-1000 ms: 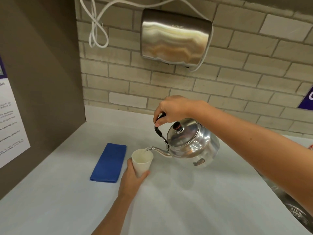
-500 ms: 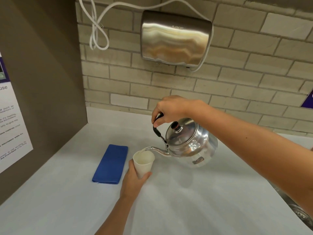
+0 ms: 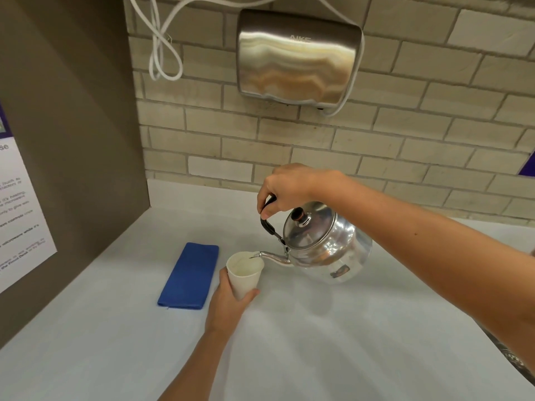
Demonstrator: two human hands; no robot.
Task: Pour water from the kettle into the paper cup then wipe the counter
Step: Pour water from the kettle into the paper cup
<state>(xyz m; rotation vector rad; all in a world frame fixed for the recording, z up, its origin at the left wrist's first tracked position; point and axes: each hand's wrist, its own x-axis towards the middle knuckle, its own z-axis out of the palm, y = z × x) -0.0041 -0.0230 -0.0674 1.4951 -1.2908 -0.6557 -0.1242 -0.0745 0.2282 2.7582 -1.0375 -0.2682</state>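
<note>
Pale brick wall (image 3: 405, 134) behind; brown side panel (image 3: 72, 125) at left, bearing a printed notice (image 3: 17, 209). White counter (image 3: 318, 342) across the lower field, with the edge of a sink (image 3: 518, 357) at far right. Steel hand dryer (image 3: 298, 56) mounted on the wall, white cord (image 3: 162, 53) looped to its left. Polished metal kettle (image 3: 327, 244) held above the counter, tilted spout-down toward the left, black-knobbed lid in place. Right hand (image 3: 286, 189) closed around the black handle (image 3: 267, 224) at the kettle's top. Folded blue cloth (image 3: 189, 274) flat on the counter, just left of the cup, untouched. Left hand (image 3: 228, 305) wrapped around the lower wall of the white paper cup (image 3: 244, 273), cup upright and near the centre of the counter. Spout tip (image 3: 256, 256) just over the cup's rim on its right side. Water stream too fine to make out clearly.
</note>
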